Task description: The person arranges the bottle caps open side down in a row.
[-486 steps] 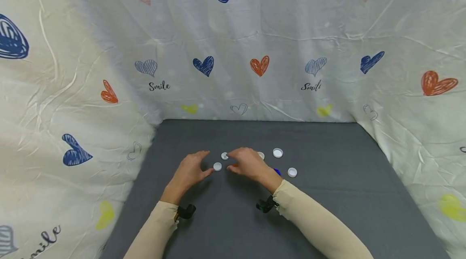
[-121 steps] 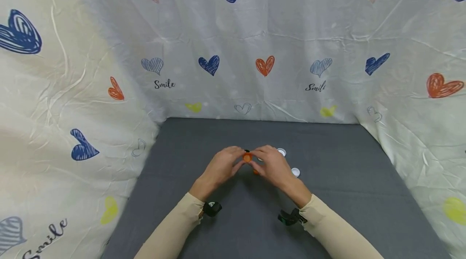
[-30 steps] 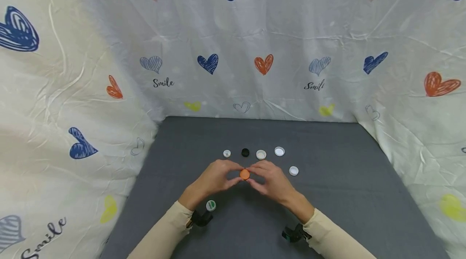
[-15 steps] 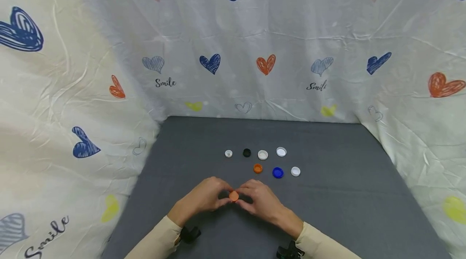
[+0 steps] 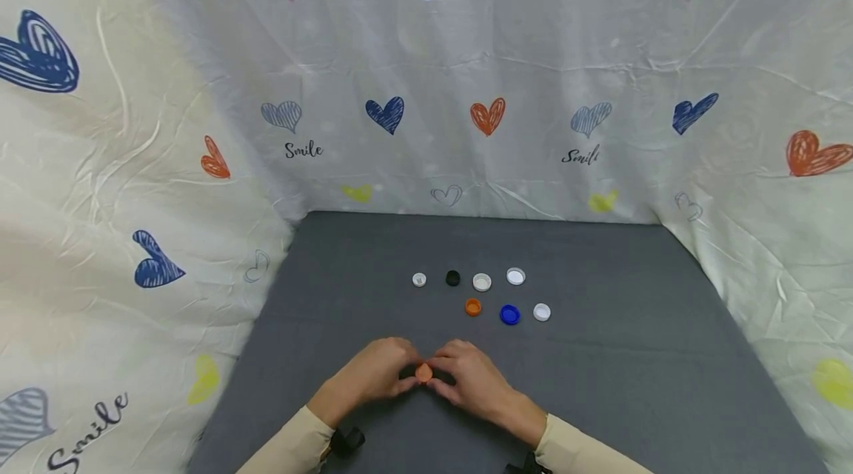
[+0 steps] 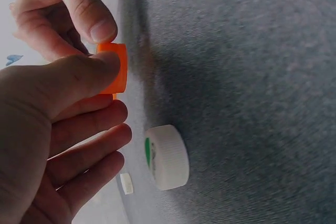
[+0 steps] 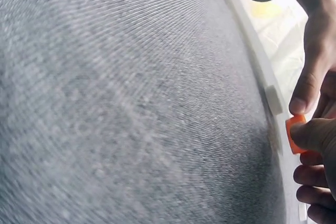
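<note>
Fingers barely parted, left hand (image 5: pixel 381 370) and right hand (image 5: pixel 472 379) pinch the orange cap (image 5: pixel 424 374), likely for steadiness, well off the far table edge (image 5: pixel 480 223).

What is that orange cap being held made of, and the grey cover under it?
The held orange cap is probably smooth plastic, judging by its even, bright colour. The grey cover looks like matte cloth, with fine woven lines; which fibre, I can't tell.

The held cap (image 5: pixel 423 374) is orange, the backdrop (image 5: pixel 426 52) heart-patterned
</note>
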`<state>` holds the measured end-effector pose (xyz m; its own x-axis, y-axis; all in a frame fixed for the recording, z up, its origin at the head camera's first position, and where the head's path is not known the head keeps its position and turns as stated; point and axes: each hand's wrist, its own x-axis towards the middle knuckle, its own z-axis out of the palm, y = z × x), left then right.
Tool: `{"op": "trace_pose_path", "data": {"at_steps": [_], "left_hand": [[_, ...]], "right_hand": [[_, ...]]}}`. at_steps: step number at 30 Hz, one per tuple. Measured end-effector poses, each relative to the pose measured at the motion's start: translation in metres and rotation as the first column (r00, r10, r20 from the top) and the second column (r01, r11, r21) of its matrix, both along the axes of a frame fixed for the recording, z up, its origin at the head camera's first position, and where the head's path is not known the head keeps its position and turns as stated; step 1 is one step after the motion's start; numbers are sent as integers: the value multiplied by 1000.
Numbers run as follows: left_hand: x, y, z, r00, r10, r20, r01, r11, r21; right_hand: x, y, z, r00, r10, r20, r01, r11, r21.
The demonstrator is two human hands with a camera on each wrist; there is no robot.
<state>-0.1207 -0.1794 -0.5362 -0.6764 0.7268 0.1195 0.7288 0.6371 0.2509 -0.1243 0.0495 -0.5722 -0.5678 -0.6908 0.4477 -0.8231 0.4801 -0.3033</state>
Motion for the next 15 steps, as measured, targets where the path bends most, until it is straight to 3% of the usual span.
{"op": "trace_pose_path", "data": {"at_steps": [15], "left_hand": [[5,3,-12,996,-34,-83,23,991,-133]], "right_hand": [[7,-2,-7,1000,1,-3,-1,999,49]]}}
